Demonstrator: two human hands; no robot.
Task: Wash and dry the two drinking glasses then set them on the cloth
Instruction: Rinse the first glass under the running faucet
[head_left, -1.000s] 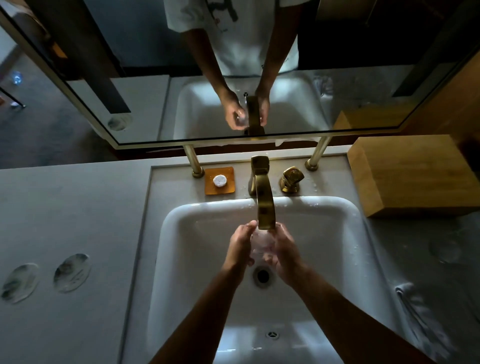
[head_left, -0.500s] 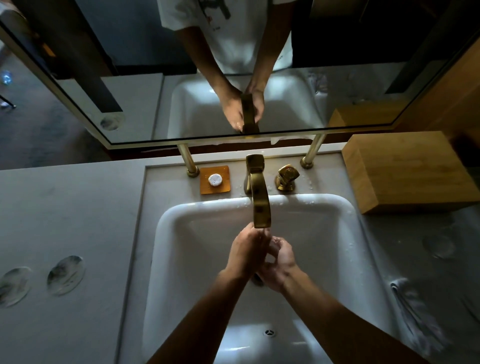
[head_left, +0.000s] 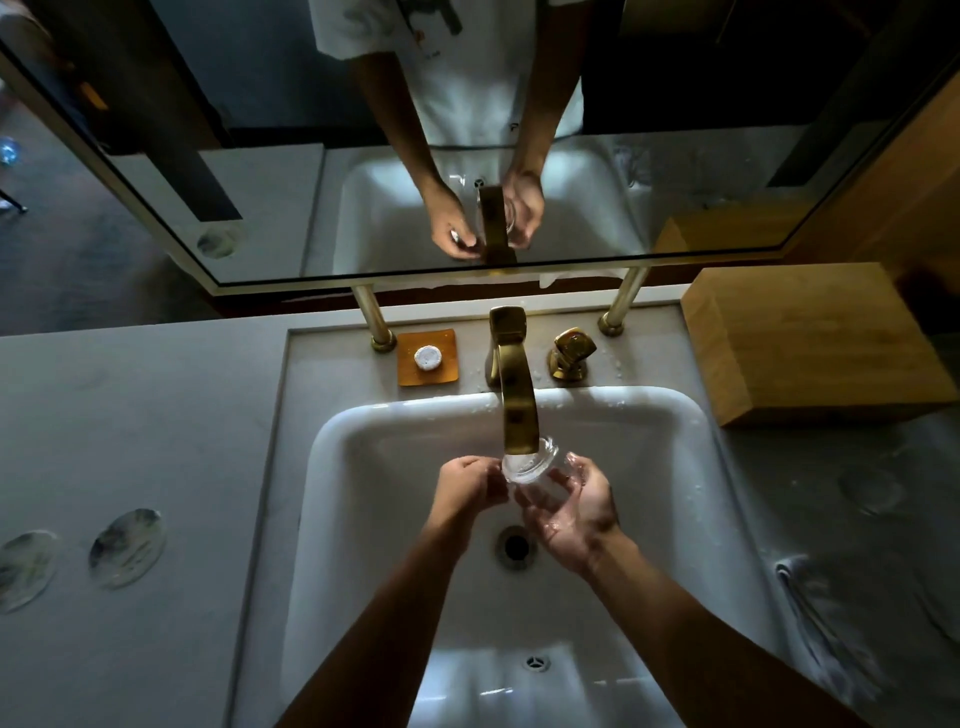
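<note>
Glass: a clear drinking glass (head_left: 530, 465) is held on its side over the basin, directly under the end of the brass spout (head_left: 517, 400), its round mouth or base turned up toward the camera — which end cannot be told.
Right hand: the right hand (head_left: 574, 512) is cupped under and around the glass, fingers curled against its wall; the palm is wet.
Left hand: the left hand (head_left: 467, 486) is curled at the left side of the glass, fingertips at its rim; whether it is pinching or only rubbing cannot be told.
Handling: the glass is judged stiff, light and fragile, and slippery while wet; a hold around the wall with fingers opposed by the thumb is judged safer than a hold at the rim, and it should be kept clear of the metal spout and the hard sink (head_left: 363, 452).
Surroundings: a drain (head_left: 515, 545) lies below the hands; a tap handle (head_left: 571, 353) and a soap dish (head_left: 427, 357) stand at the far edge; a wooden box (head_left: 810, 338) sits far right on the bench (head_left: 130, 415).
Cloth: a pale folded cloth (head_left: 826, 623) is seen on the bench at near right — partly cut off and dim.
Hard to make out: running water is not clearly visible; the second glass cannot be picked out with certainty.
</note>
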